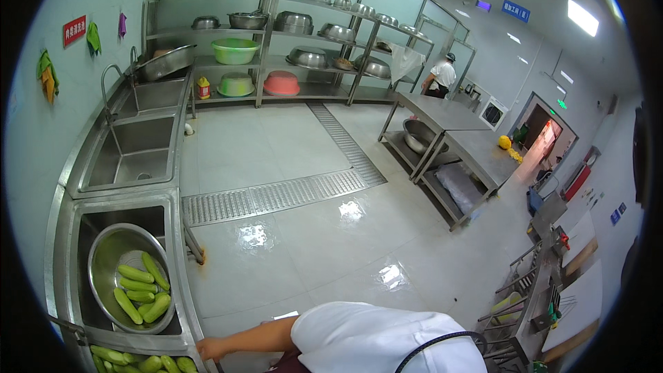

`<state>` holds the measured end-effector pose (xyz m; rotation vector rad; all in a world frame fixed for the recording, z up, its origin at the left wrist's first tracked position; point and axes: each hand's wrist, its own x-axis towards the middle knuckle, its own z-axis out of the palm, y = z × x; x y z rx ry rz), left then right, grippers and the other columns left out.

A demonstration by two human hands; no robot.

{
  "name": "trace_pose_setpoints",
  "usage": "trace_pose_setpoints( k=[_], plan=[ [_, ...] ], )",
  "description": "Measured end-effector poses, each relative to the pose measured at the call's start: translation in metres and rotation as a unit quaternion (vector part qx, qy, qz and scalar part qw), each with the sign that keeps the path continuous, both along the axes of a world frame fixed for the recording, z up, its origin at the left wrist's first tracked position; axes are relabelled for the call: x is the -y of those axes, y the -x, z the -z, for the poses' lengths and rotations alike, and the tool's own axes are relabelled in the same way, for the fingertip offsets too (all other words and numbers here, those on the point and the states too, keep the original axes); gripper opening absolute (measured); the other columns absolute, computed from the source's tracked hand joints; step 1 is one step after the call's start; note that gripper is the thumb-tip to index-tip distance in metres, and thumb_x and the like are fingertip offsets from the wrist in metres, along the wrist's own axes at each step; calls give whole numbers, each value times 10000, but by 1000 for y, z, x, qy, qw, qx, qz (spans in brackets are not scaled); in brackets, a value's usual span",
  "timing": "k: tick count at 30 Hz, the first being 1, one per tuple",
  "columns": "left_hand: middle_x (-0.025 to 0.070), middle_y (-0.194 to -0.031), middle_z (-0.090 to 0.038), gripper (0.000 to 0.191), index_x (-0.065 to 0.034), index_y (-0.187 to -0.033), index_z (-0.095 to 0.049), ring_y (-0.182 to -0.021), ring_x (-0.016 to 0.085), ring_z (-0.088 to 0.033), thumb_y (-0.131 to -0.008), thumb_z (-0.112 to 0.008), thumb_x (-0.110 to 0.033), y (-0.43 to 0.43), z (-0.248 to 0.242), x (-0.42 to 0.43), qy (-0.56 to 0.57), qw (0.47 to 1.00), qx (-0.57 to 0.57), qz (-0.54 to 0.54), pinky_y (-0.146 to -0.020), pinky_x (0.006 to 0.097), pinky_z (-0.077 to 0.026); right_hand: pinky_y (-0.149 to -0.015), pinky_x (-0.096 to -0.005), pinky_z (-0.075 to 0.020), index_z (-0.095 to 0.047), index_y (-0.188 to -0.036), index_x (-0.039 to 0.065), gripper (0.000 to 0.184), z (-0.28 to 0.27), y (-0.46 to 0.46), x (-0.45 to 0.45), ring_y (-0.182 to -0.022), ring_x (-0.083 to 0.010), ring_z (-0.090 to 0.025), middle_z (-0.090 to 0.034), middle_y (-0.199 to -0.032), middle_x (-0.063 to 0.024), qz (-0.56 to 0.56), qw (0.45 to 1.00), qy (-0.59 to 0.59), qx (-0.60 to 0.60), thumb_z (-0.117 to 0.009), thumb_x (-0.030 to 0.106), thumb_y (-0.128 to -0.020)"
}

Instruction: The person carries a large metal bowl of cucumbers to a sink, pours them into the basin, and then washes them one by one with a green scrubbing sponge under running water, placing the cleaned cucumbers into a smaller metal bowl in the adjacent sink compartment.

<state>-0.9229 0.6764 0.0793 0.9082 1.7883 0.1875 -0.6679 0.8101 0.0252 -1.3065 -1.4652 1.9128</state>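
A bare forearm from a white short sleeve, which looks like mine, crosses the bottom of the view. My left hand (211, 348) is at the steel sink's front rim (192, 316); its fingers are partly hidden, so its grip is unclear. My right hand is out of view. Beside the left hand, green zucchini-like gourds (150, 364) fill the nearest basin, cut off by the picture's edge. In the basin beyond, a large steel bowl (101, 264) holds several more gourds (135, 286) and sits tilted. A black cord (440, 339) lies over the white shirt.
An empty sink basin (129, 153) with a faucet (106, 88) lies further along. Steel shelves (207, 65) hold bowls and plastic basins. Steel tables (440, 109) stand right of a floor drain (279, 194). The tiled floor (311, 248) has glossy patches. A co-worker (441, 76) stands at the back.
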Motion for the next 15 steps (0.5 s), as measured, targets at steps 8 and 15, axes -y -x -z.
trace_pose_setpoints(
  k=[8,15],
  plan=[
    [133,-1002,-581,621,-62,-1222,-466,-827,271,-561,-694,-727,-259,-55,-5,-41,-165,986,17,15,-687,420,-477,-349,-302,-409,-554,-780,57,168,33,-140,11,-449,-161,-557,-575,-658,-61,75,985,89,124,-539,220,-742],
    [124,-1038,-562,628,-66,-1239,-438,-873,265,-546,-706,-713,-257,-93,-7,-72,-189,981,36,30,-703,427,-469,-390,-267,-391,-565,-839,66,187,29,-216,53,-500,-139,-549,-587,-723,-42,190,953,190,140,-551,236,-760]
  ],
)
